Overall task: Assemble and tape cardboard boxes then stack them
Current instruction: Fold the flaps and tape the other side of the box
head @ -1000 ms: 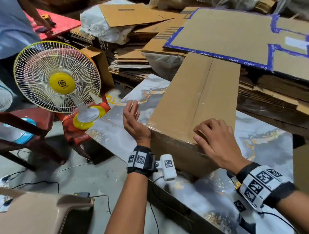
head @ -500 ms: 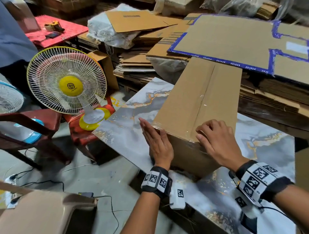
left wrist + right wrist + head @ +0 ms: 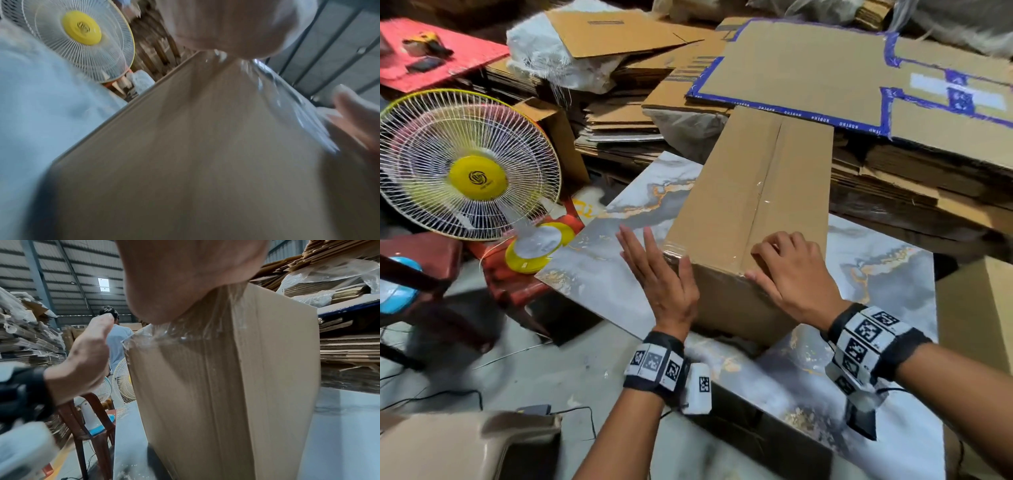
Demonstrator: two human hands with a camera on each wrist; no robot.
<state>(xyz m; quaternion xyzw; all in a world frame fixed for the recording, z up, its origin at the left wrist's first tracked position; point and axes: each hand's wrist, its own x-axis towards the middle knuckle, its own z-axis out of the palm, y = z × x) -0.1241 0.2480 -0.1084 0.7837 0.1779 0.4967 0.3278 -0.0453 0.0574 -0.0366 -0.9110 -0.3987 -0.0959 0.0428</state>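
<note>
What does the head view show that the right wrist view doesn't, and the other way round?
Head only: the taped seam along the box top, the right hand resting on the near edge, and the marble table spread around it.
Right wrist only: a person in a light shirt standing beyond, under the roof.
Both: the box, the left hand, open beside its corner, and the fan.

A marbled grey table (image 3: 887, 284) carries one long cardboard box (image 3: 753, 192), lying lengthwise near its left edge.
</note>
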